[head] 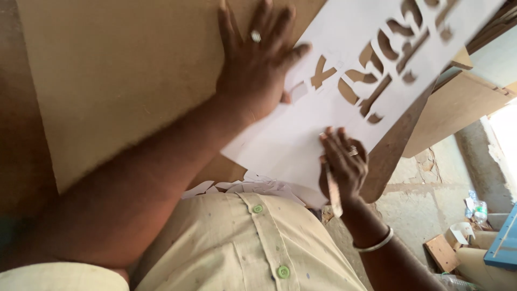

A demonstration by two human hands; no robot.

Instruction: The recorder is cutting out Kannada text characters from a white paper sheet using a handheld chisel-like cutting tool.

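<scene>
While flattened: thin white paper stencil sheet [301, 134] is being pressed onto tan fibreboard panel [124, 81].
Left hand [258, 64]: fingers spread flat.
Right hand [344, 167]: fingers being curled around a slim blade tool [334, 194].
Handling: light, floppy, tear-prone near cut-outs; judged best held by uncut margins.

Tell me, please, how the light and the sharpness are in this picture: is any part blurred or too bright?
In the head view, the left hand pressing the white cut-out sheet is slightly motion-blurred at the fingertips; the right hand, holding a thin tool, is sharper. The near forearm is soft and shadowed. Daylight at the right edge is overexposed, washing out the wall.
</scene>
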